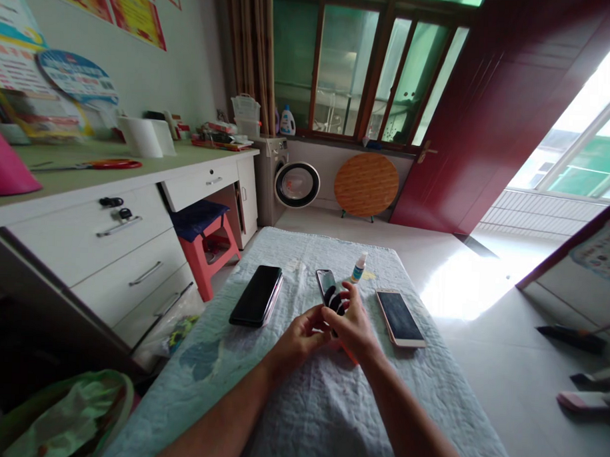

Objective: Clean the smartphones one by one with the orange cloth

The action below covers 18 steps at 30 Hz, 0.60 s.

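At the middle of the cloth-covered table, my left hand [305, 334] and my right hand [352, 323] meet, fingertips close together. A phone [326, 278] extends from behind the fingers; its lower part is covered by them. Dark curved shapes show between it and my right fingers, and I cannot tell whether they are reflections or an object. Both hands have bent, pinching fingers, but what they grip is hidden. Something orange [349, 354] peeks out beneath my right hand. Just beyond stands a small white-capped spray bottle [358, 268].
Black phones in a stack [256, 296] lie left of my hands, a gold-framed phone [400, 318] to the right. A pale quilted cloth [304, 247] covers the table. Leftward are a desk [207, 168], a red stool [207, 252] and a green-rimmed bin [128, 392].
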Tool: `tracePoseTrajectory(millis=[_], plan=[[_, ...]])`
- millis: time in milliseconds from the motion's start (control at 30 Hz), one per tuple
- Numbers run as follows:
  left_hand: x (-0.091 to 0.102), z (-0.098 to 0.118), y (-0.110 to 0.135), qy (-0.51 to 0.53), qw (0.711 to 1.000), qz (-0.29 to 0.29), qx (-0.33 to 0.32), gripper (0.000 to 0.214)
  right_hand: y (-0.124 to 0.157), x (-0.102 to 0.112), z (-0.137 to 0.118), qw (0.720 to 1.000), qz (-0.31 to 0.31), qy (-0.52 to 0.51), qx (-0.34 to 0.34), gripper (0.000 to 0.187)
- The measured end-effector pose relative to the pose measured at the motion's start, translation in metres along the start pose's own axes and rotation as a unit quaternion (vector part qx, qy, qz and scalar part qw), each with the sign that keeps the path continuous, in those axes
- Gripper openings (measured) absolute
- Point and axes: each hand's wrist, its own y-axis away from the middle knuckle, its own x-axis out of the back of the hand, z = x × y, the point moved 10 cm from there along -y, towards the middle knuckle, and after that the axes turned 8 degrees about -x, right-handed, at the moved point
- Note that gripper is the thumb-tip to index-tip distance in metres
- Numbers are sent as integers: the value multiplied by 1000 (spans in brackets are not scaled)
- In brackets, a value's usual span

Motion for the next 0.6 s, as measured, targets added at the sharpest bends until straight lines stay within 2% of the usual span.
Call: tracePoseTrajectory(millis=[100, 200, 267, 367, 433, 600], plan=[[14, -13, 2, -82, 996, 30, 11, 48, -1, 9, 0, 999, 30, 11, -4, 72], [23, -21, 4, -145, 988, 49, 14, 47, -1, 19, -11, 994, 78, 52, 59, 74], [29, -23, 6, -182, 981, 60, 18, 47, -3, 25, -13, 986, 104, 97, 92, 73], [35, -19, 7, -258, 964, 71, 8, 45, -13, 36, -7, 975, 115, 161, 100, 75], [38, -12, 7, -313, 947, 76, -13, 43, -24, 51, 3, 969, 130, 194, 75, 76], [44, -1, 6, -439, 892, 95, -56, 39, -47, 94, 45, 949, 152, 267, -66, 78]])
